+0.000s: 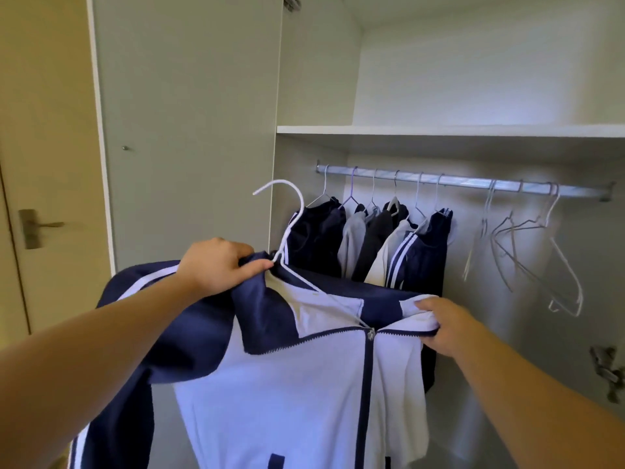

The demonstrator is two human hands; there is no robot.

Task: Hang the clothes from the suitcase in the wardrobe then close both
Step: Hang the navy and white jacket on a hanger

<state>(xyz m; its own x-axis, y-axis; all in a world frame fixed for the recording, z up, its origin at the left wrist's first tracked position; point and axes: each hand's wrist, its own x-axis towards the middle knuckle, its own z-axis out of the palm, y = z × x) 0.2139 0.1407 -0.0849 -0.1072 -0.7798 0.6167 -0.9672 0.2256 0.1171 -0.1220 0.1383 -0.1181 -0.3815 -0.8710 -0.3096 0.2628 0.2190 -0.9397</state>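
Gripping jacket (287, 384); L hand (220, 265), R hand (443, 326)

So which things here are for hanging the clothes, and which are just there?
For the job: blue and white jacket, gripped by the left hand and right hand; white hanger inside it; rail; spare hangers; clothes already hung; open wardrobe door.
Just there: room door handle; top shelf; metal hinge.

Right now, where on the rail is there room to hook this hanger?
Bare silver metal rail between the hung dark and grey clothes and the bunch of empty white wire hangers. Crowded among the clothes.
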